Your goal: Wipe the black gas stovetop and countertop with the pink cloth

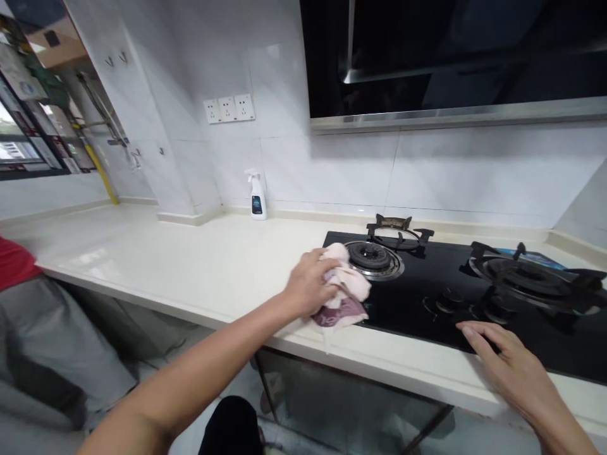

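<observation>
Two bare hands reach over a cream stone table [142, 246] that carries a black glass gas hob [412, 316]. The left hand [308, 284] curls its fingers around a crumpled pale-pink cloth with a mauve patterned fold [348, 284], bunching it at the hob's near left corner, just beside a round steel-ringed burner [374, 260]. The cloth looks soft, light and limp, so the bunched middle under the palm seems the best place to hold it (a loose corner would likely slip). The right hand [507, 366] is open and empty, its fingers spread and gently curved at the hob's near edge; whether they touch the glass cannot be told. The glass looks smooth and slippery, and the hob looks heavy and fixed in the table.

Counted, there is one cloth and a second burner [526, 275] at the right, making two, each under a black iron pan support. One white spray bottle with a dark label [257, 199] stands at the back of the table, below a row of three white wall sockets [229, 109]. Above hangs one black glass range hood with a steel edge [427, 57]. At far left, a person's grey trousers [52, 335] show below a red top [14, 262].
</observation>
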A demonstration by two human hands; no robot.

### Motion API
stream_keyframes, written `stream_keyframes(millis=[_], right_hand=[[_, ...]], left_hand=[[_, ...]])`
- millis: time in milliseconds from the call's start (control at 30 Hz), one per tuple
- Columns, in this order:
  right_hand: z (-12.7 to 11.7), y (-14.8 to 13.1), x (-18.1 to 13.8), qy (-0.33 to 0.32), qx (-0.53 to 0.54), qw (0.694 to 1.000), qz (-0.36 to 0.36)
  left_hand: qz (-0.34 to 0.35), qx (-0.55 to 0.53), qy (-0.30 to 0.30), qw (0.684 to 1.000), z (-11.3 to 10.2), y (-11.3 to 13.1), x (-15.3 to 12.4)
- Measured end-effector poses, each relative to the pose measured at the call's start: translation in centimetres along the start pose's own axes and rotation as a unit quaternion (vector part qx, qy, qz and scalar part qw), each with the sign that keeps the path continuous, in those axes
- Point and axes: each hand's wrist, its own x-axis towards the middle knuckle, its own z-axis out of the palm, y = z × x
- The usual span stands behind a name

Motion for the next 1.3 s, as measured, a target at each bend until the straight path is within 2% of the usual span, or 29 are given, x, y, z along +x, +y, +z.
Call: stream_keyframes(millis=[100,133,200,300,367,433,533,633,767,867,967,1133,1200,1300], right_hand=[[-0.1,0.2,0.1,0.005,0.006,1.0,0.022],[-0.1,0.4,0.2,0.008,0.007,1.0,0.028],[-0.2,0.9,0.3,0.014,0.007,0.999,0.041],[-0.3,1.5,0.4,0.02,0.003,0.998,0.067],[-0.4,1.6,0.5,0.02,0.005,0.997,0.075],[-0.6,1.3,0.5,0.018,0.009,0.997,0.081],[-1.0,0.4,0.3,0.006,0.007,0.995,0.102],[-1.3,-0.5,-0.1,-0.011,0.005,0.993,0.116],[-1.3,-1.0,-0.4,-0.006,0.013,0.994,0.107],[-1.2,-0.8,-0.3,-0.004,0.015,0.996,0.092],[-1.0,-0.5,-0.2,-0.01,0.02,0.996,0.091],[-0.6,-0.4,-0.1,-0.005,0.02,0.997,0.078],[-0.5,-0.5,-0.1,-0.004,0.025,0.997,0.067],[-0.4,-0.5,0.1,-0.006,0.033,0.998,0.054]], left_hand=[[0.088,0.008,-0.021,0.996,4.8,5.3,2.9],[0.099,0.01,-0.049,0.994,6.5,6.9,3.5],[0.093,-0.005,-0.155,0.984,9.5,9.7,4.0],[0.094,-0.007,-0.24,0.966,12.3,12.2,3.9],[0.089,-0.001,-0.266,0.96,12.8,12.5,3.5],[0.086,-0.005,-0.278,0.957,12.3,11.7,3.0],[0.071,-0.022,-0.285,0.956,10.4,9.2,2.4],[0.028,-0.006,-0.28,0.959,8.1,6.0,1.7],[-0.05,0.068,-0.273,0.958,4.5,0.8,0.5],[-0.107,0.106,-0.236,0.96,1.6,-3.1,-0.9],[-0.137,0.094,-0.186,0.968,-0.6,-6.0,-3.0],[-0.143,0.012,-0.095,0.985,-2.1,-7.4,-5.8],[-0.159,-0.034,-0.052,0.985,-2.6,-7.6,-5.5],[-0.202,-0.122,0.004,0.972,-3.5,-7.8,-3.6]])
